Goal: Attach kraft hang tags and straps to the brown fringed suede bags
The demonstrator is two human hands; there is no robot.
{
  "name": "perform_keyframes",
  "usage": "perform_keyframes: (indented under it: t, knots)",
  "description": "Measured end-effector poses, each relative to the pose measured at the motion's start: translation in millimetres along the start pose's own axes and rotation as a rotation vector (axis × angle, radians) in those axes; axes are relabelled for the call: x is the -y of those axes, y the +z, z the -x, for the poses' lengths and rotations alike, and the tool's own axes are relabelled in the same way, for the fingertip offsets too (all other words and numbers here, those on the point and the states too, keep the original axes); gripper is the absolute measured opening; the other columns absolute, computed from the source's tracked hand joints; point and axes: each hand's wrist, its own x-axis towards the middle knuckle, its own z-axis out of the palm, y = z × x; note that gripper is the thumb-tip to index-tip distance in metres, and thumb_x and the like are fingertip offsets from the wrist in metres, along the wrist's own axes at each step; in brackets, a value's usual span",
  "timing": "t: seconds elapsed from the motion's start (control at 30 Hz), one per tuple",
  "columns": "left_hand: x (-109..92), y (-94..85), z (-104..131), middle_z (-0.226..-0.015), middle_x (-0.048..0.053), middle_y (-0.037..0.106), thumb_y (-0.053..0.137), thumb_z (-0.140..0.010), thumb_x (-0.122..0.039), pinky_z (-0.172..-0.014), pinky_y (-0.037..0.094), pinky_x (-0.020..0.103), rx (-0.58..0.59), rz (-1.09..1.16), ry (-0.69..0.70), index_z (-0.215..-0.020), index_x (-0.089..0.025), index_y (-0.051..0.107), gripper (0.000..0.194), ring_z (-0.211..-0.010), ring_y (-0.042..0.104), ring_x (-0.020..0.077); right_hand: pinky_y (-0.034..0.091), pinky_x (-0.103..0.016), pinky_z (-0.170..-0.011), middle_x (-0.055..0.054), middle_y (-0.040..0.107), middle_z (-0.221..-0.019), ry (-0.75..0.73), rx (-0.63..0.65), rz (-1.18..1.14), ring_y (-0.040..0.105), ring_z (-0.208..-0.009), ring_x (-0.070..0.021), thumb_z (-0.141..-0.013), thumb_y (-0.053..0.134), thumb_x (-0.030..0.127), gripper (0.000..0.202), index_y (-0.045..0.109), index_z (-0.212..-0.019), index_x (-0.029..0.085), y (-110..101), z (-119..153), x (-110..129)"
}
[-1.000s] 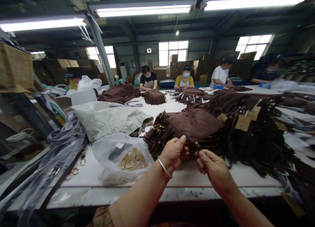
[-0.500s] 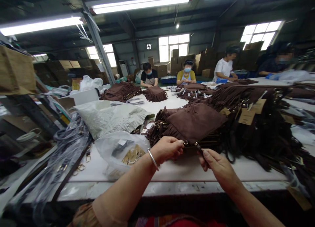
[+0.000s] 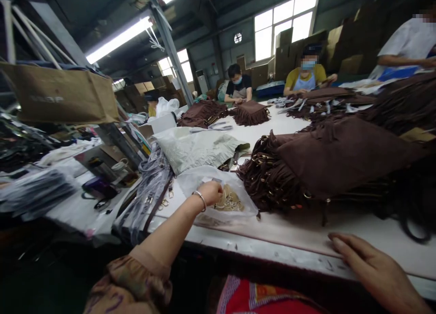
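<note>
My left hand (image 3: 211, 193), with a silver bangle at the wrist, reaches into an open clear plastic bag (image 3: 190, 174). Its fingers are curled and pressed together at a heap of tan hang tags with white strings (image 3: 232, 200); what lies between the fingertips is hidden. My right hand (image 3: 371, 262) holds nothing, fingers stretched out, over the front edge of the table. Just beyond it lies a stack of dark brown fringed suede bags (image 3: 347, 157). A short dark strap tab (image 3: 324, 213) hangs from the top bag's gold-coloured hardware.
Left of the plastic bag are plastic-wrapped straps (image 3: 155, 178) and loose metal clasps (image 3: 165, 203). A crumpled whitish bag (image 3: 200, 148) lies behind. Across the white table (image 3: 286, 131), co-workers sit by more fringed bags (image 3: 251, 112). A metal post (image 3: 170, 48) rises at left.
My left hand has left the brown bag's ring and gone left into the plastic bag. My right hand has let go of the strap tab and drawn back. The view has turned left.
</note>
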Motion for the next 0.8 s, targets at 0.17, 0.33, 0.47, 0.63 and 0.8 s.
perform_keyframes:
  t: [0.17, 0.33, 0.47, 0.63, 0.8]
  knots:
    - [8.4, 33.4, -25.7, -0.073, 0.010, 0.073, 0.065, -0.073, -0.031, -0.077, 0.048, 0.030, -0.056, 0.041, -0.161, -0.062, -0.019, 0.071, 0.018, -0.080, 0.067, 0.0233, 0.054, -0.048, -0.095, -0.006, 0.073, -0.106, -0.134, 0.044, 0.071, 0.068, -0.101, -0.0303, -0.078, 0.054, 0.065, 0.044, 0.073, -0.091, 0.028, 16.6, 7.0, -9.5]
    - [9.6, 35.8, -35.1, -0.071, 0.010, 0.071, 0.064, -0.073, -0.024, -0.078, 0.049, 0.031, -0.104, 0.241, -0.190, -0.057, -0.017, 0.065, 0.018, -0.081, 0.066, 0.0237, 0.055, -0.041, -0.094, -0.005, 0.070, -0.107, -0.227, 0.019, 0.114, 0.067, -0.101, -0.0261, -0.084, 0.052, 0.060, 0.040, 0.071, -0.095, 0.027, 21.1, 8.9, -23.3]
    - [17.8, 8.7, -18.6, -0.076, 0.006, 0.071, 0.058, -0.079, -0.032, -0.070, 0.051, 0.028, -0.126, 0.501, -0.135, -0.071, -0.016, 0.066, 0.019, -0.076, 0.066, 0.0194, 0.055, -0.038, -0.092, -0.004, 0.070, -0.107, -0.271, 0.020, 0.127, 0.067, -0.100, -0.0245, -0.086, 0.051, 0.058, 0.037, 0.070, -0.096, 0.028, 23.3, 9.4, -26.5]
    - [26.2, -34.6, 15.0, -0.088, 0.006, 0.072, 0.061, -0.080, -0.046, -0.073, 0.056, 0.030, -0.119, 0.872, -0.025, -0.082, -0.018, 0.059, 0.028, -0.081, 0.070, 0.0180, 0.056, -0.040, -0.090, -0.005, 0.071, -0.104, -0.261, 0.010, 0.115, 0.068, -0.098, -0.0258, -0.083, 0.052, 0.061, 0.040, 0.071, -0.092, 0.027, 25.8, 6.3, -27.9]
    - [11.1, -53.6, 30.2, -0.082, 0.008, 0.073, 0.069, -0.080, -0.047, -0.072, 0.056, 0.031, -0.211, 1.284, 0.089, -0.083, -0.016, 0.058, 0.033, -0.077, 0.072, 0.0198, 0.059, -0.038, -0.085, -0.004, 0.074, -0.099, -0.202, -0.005, 0.059, 0.071, -0.093, -0.0273, -0.077, 0.056, 0.065, 0.043, 0.074, -0.088, 0.028, 18.7, 1.2, -22.9]
